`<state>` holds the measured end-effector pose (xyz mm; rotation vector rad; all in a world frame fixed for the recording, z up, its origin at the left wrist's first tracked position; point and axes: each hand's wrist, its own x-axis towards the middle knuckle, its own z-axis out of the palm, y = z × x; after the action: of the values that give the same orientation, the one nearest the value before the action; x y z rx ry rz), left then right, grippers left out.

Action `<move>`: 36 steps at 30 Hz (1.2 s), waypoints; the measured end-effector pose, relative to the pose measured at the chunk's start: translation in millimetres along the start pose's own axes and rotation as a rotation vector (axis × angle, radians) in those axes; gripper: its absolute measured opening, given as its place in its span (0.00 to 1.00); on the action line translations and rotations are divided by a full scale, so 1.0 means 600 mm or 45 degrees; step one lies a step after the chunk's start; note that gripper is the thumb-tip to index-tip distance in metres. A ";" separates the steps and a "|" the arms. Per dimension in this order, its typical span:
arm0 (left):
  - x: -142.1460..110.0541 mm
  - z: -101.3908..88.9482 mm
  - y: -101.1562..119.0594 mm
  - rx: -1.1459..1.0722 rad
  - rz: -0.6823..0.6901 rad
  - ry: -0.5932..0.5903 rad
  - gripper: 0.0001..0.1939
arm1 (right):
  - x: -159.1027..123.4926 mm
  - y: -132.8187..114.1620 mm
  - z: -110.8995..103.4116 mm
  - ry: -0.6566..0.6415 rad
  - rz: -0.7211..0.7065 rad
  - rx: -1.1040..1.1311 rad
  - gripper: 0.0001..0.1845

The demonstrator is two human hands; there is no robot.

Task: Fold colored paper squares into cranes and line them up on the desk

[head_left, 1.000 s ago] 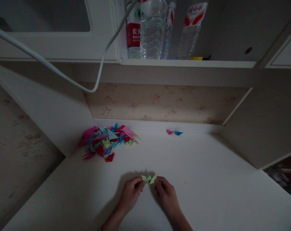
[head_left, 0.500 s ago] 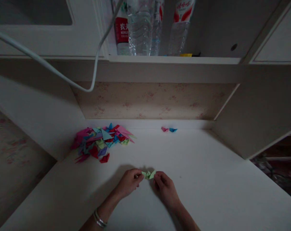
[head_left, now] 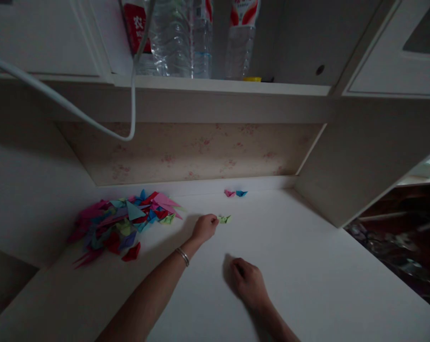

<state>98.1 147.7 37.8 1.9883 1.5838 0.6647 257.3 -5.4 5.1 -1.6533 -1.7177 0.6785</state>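
My left hand (head_left: 205,228) reaches toward the back of the white desk, its fingers pinching the left end of a small light-green folded paper piece (head_left: 225,219). Just behind that piece, a pink folded paper piece (head_left: 229,193) and a blue one (head_left: 241,193) sit side by side near the back edge. My right hand (head_left: 248,280) rests nearer to me over the desk with curled fingers, and nothing shows in it. Two bangles (head_left: 182,256) circle my left wrist.
At the left lies a pile of many-coloured folded papers (head_left: 129,216). Plastic bottles (head_left: 172,42) stand on the shelf (head_left: 222,85) above. A white cable (head_left: 76,110) hangs across the upper left. A side panel (head_left: 371,152) bounds the desk (head_left: 293,247) at the right.
The green paper piece has moved forward in my left hand, toward the pink and blue pieces. My right hand has let go of it and stays near. The view has turned somewhat right.
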 end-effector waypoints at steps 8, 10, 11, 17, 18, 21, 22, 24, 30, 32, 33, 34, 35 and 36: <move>0.137 0.028 0.045 0.170 -0.077 0.042 0.12 | -0.001 -0.012 0.000 -0.004 0.023 -0.148 0.15; 0.156 0.036 0.050 0.200 -0.094 0.048 0.12 | -0.001 -0.012 0.002 -0.002 0.019 -0.166 0.14; 0.163 0.040 0.051 0.214 -0.099 0.049 0.12 | 0.000 -0.011 0.003 -0.002 0.018 -0.176 0.14; 0.193 0.055 0.045 0.276 -0.096 0.039 0.13 | 0.005 -0.008 0.007 0.004 0.009 -0.194 0.13; 0.196 0.057 0.043 0.283 -0.095 0.036 0.13 | 0.005 -0.007 0.008 0.005 0.012 -0.196 0.13; 0.202 0.065 0.038 0.298 -0.095 0.028 0.14 | 0.005 -0.005 0.009 -0.004 0.006 -0.204 0.12; 0.204 0.067 0.036 0.301 -0.095 0.027 0.14 | 0.005 -0.004 0.009 -0.006 -0.002 -0.206 0.12; 0.207 0.072 0.034 0.302 -0.094 0.030 0.14 | 0.004 -0.002 0.010 -0.009 -0.016 -0.213 0.11; 0.213 0.079 0.032 0.291 -0.075 0.046 0.13 | 0.007 0.005 0.014 -0.016 -0.052 -0.262 0.11; 0.215 0.080 0.032 0.285 -0.070 0.047 0.13 | 0.008 0.007 0.015 -0.014 -0.054 -0.261 0.12; 0.216 0.081 0.033 0.282 -0.066 0.047 0.13 | 0.008 0.007 0.016 -0.012 -0.055 -0.260 0.12; 0.217 0.081 0.034 0.278 -0.064 0.046 0.13 | 0.008 0.007 0.016 -0.007 -0.055 -0.259 0.12; 0.218 0.082 0.035 0.276 -0.064 0.045 0.13 | 0.009 0.007 0.016 -0.004 -0.052 -0.255 0.12; 0.219 0.082 0.035 0.274 -0.065 0.043 0.13 | 0.009 0.006 0.015 -0.002 -0.051 -0.247 0.12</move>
<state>172.2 267.6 22.7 2.0894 1.7857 0.5296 253.0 0.9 -3.1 -1.7430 -1.8618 0.5071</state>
